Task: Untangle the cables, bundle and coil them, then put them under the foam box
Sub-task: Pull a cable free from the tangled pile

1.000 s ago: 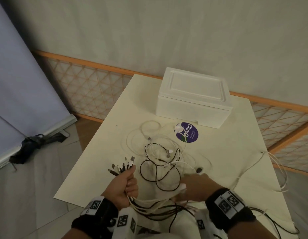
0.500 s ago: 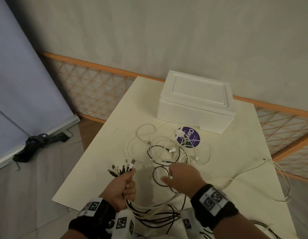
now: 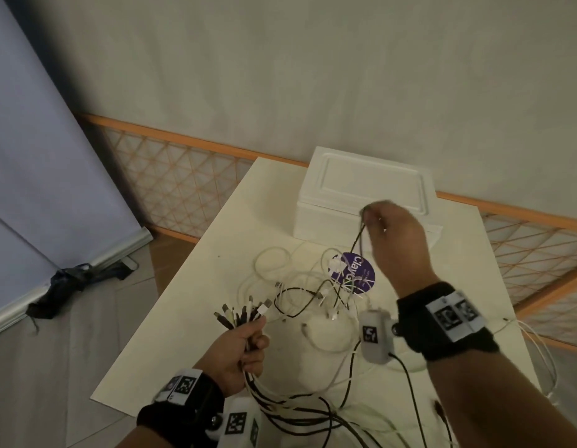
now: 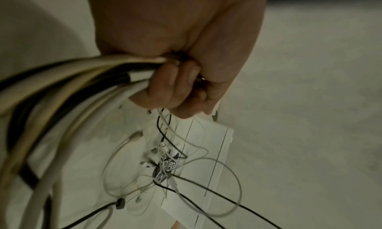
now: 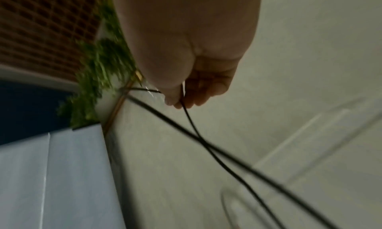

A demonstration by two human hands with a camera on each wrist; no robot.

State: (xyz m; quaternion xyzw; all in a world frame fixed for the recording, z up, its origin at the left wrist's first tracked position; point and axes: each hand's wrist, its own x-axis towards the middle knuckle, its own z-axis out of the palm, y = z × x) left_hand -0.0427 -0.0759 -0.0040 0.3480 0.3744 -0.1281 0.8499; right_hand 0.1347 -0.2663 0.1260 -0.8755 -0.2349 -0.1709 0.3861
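Observation:
My left hand (image 3: 245, 345) grips a bundle of black and white cables (image 3: 242, 315) near the table's front left, plug ends fanning out above the fist; the left wrist view shows the fingers (image 4: 175, 84) curled round the bundle (image 4: 82, 79). My right hand (image 3: 390, 234) is raised in front of the white foam box (image 3: 368, 185) and pinches a thin black cable (image 3: 356, 240) that rises from the tangle (image 3: 316, 292) on the table. The right wrist view has that black cable (image 5: 190, 116) hanging from the fingertips (image 5: 179, 102). The foam box stands at the table's far side.
A cream table (image 3: 216, 263) carries a round purple sticker (image 3: 358, 276) under the tangle. More cable hangs off the right edge (image 3: 539, 347). An orange lattice fence (image 3: 171, 176) runs behind, and a grey screen (image 3: 38, 156) with a dark cloth (image 3: 74, 282) stands left.
My right hand has risen from the table near the tangle to in front of the foam box, pulling a black cable up with it. The left hand keeps its grip on the bundle.

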